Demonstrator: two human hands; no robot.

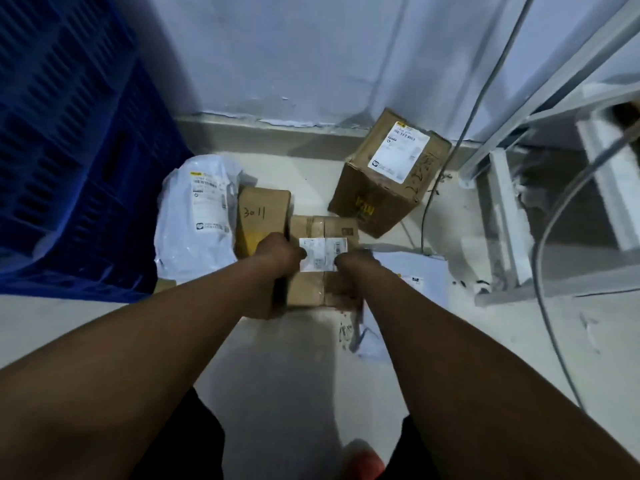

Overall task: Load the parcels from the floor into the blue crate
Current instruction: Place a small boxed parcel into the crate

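Observation:
A small taped cardboard parcel (320, 233) with a white label lies on the floor in the middle. My left hand (278, 254) grips its left side and my right hand (353, 263) grips its right side. Left of it stands a brown box marked "3011" (263, 211), and beside that lies a white plastic mailer (197, 216). A bigger labelled carton (389, 174) leans near the wall at the back. A flat white mailer (415, 277) lies under my right forearm. The blue crate (65, 150) fills the left of the view.
The wall and its skirting run close behind the parcels. A white metal frame (512, 209) with grey cables (554, 237) stands at the right. Pale floor stretches toward me between my arms, and my foot shows at the bottom.

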